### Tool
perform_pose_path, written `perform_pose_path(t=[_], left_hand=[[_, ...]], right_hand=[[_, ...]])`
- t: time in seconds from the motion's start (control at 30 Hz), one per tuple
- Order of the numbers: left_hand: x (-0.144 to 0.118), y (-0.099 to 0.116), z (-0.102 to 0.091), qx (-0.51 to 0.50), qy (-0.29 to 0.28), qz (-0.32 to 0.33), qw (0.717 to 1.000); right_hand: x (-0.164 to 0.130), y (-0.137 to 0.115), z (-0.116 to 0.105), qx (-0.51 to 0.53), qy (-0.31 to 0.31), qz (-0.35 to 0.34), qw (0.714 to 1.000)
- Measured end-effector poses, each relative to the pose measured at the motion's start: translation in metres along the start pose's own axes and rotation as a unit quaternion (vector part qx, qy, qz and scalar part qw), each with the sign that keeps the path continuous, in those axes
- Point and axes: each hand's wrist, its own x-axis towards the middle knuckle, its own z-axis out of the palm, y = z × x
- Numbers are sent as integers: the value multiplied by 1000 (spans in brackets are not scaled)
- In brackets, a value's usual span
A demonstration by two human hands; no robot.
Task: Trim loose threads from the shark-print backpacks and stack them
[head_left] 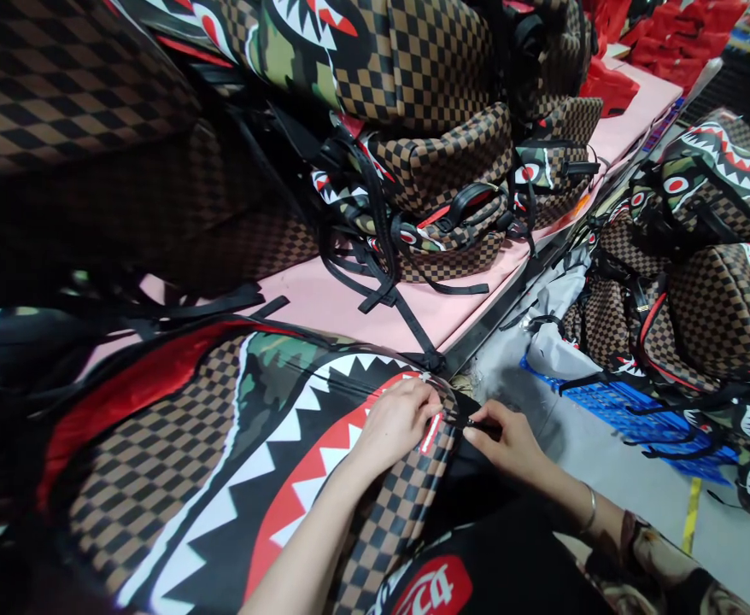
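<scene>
A large backpack (163,436) lies open before me, printed with brown-and-black checks, camouflage and a red-and-white toothed shark mouth. Its red inner edge shows along the far left side. My left hand (401,420) is closed on the backpack's edge near the corner, beside a small red-and-white strip (431,434). Just to the right, my right hand (509,440) pinches a small black piece at the same edge, perhaps a zipper end or strap; the fingers partly cover it. A silver bangle circles my right wrist.
Several finished-looking checked backpacks (439,162) with dangling black straps stand on the pink tabletop (324,295). More bags (721,299) are heaped on the right, by a blue plastic grid (644,418) on the grey floor. Red fabric (676,43) is piled at the far end.
</scene>
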Motion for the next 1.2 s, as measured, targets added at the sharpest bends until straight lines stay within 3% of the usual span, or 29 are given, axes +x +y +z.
perform_pose_path(t=[0.23, 0.4, 0.57, 0.73, 0.8, 0.87, 1.0, 1.13, 1.2], left_hand=[[2, 1, -3, -12, -4, -8, 1000], [3, 2, -1, -27, 8, -11, 1000], [3, 2, -2, -62, 57, -26, 996], [-3, -2, -4, -78, 155, -73, 982], [-9, -2, -5, -58, 180, -49, 981], [-15, -2, -5, -31, 174, 17, 984], [-20, 2, 0, 27, 97, 122, 987], [-13, 7, 9, 74, 65, 117, 988], [-10, 9, 14, 49, 72, 92, 992]], right_hand=[[10, -8, 1, -92, -20, -61, 994], [17, -5, -1, -95, -36, -92, 991], [26, 8, 1, 4, -27, -104, 994], [34, 29, -1, 117, -5, -48, 992], [35, 37, -4, 145, 7, -35, 989], [36, 45, -7, 146, 19, -44, 988], [39, 56, -10, 90, 22, -90, 992], [44, 60, -11, 77, 4, -110, 991], [46, 61, -12, 66, -14, -128, 989]])
